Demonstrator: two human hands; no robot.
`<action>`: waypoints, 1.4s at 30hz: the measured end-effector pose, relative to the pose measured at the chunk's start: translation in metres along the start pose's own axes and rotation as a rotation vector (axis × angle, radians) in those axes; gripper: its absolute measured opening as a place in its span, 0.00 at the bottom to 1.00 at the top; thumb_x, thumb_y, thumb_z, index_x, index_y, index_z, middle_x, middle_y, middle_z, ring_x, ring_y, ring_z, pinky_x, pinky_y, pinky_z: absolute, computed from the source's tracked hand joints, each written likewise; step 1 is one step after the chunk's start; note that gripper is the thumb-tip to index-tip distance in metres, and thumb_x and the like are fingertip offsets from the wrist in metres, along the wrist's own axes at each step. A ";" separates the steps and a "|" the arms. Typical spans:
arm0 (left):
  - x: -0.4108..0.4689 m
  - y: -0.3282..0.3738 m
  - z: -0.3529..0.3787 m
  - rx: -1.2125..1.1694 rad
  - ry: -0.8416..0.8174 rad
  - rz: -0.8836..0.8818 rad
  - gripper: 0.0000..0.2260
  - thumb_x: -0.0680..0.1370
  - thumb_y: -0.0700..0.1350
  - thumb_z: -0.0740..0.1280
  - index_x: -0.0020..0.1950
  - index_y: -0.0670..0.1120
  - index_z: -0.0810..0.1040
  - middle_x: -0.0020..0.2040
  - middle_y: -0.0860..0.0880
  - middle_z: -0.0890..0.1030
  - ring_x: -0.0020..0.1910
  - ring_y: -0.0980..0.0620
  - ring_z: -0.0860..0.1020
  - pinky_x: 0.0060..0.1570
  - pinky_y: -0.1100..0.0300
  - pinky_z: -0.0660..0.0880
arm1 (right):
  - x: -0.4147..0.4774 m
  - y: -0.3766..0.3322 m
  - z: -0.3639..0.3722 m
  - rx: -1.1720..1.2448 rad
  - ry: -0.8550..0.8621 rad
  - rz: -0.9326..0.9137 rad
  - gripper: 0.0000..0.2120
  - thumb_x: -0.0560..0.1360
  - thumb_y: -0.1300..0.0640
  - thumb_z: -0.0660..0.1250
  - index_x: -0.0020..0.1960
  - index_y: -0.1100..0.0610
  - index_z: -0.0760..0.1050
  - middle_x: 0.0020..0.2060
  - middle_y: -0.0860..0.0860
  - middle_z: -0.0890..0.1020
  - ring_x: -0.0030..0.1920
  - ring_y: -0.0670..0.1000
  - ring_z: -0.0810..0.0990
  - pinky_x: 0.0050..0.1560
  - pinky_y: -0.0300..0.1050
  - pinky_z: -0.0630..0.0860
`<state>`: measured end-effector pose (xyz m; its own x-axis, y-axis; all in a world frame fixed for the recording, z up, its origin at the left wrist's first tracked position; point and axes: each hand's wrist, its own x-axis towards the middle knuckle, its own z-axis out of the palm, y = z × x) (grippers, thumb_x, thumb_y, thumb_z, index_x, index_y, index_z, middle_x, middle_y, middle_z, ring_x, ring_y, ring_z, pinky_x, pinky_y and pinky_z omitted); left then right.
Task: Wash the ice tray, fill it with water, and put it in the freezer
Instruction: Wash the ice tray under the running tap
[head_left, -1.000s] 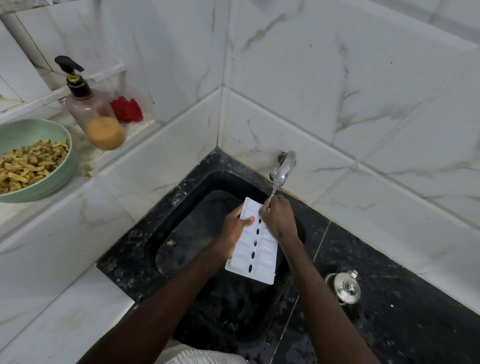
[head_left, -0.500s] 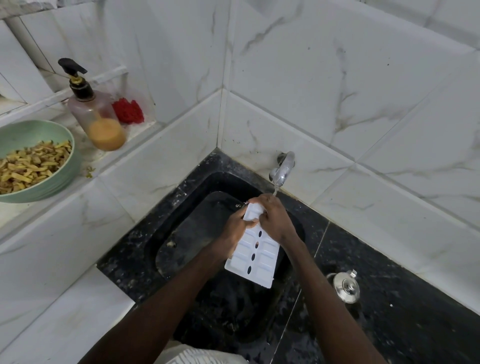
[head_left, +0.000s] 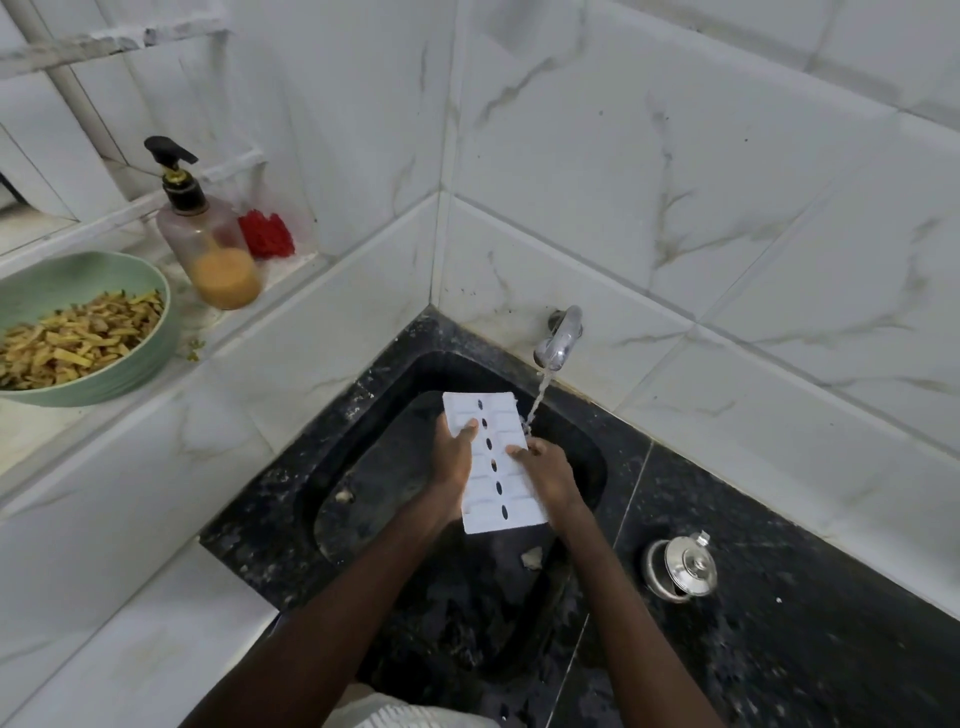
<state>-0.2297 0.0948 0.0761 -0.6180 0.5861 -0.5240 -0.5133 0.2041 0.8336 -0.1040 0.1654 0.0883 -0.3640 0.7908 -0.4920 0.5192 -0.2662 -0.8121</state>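
Over the sink (head_left: 384, 467), the left grip (head_left: 452, 462) and right grip (head_left: 550, 475) each clasp a long edge of the ice tray (head_left: 493, 462); shifting it fully under the tap (head_left: 558, 338) stream should rinse every pocket.

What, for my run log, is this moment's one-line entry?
stage: washing; ice tray: over sink; left hand: grips; right hand: grips; tap: running

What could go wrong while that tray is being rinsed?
The wet ice tray, held only at its sides by the left hand and right hand, might slip into the sink, where scraps lie. The stream from the tap falls at the tray's edge, so water could splash onto the counter.
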 end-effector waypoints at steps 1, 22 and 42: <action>0.000 -0.001 -0.002 0.001 -0.014 -0.005 0.18 0.83 0.40 0.65 0.73 0.44 0.69 0.63 0.41 0.82 0.59 0.39 0.83 0.60 0.38 0.80 | -0.003 0.002 -0.002 0.061 -0.014 0.011 0.09 0.79 0.57 0.72 0.58 0.56 0.82 0.48 0.53 0.89 0.47 0.56 0.88 0.57 0.61 0.83; -0.020 0.005 -0.033 -0.403 -0.274 -0.382 0.34 0.79 0.67 0.65 0.75 0.44 0.68 0.69 0.34 0.76 0.62 0.32 0.80 0.46 0.36 0.83 | -0.041 0.025 -0.010 -0.396 0.343 -0.501 0.13 0.72 0.72 0.71 0.48 0.55 0.83 0.46 0.44 0.83 0.44 0.42 0.80 0.45 0.33 0.76; -0.010 -0.027 -0.023 -0.430 -0.166 -0.229 0.31 0.76 0.48 0.75 0.74 0.40 0.69 0.67 0.34 0.79 0.61 0.34 0.81 0.53 0.38 0.81 | -0.007 -0.034 -0.070 -0.434 0.422 -0.386 0.16 0.75 0.70 0.63 0.56 0.60 0.84 0.56 0.56 0.85 0.57 0.55 0.82 0.60 0.43 0.74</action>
<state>-0.2233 0.0659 0.0546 -0.3760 0.6880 -0.6207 -0.8446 0.0212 0.5350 -0.0652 0.2079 0.1413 -0.2994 0.9533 0.0396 0.7064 0.2494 -0.6625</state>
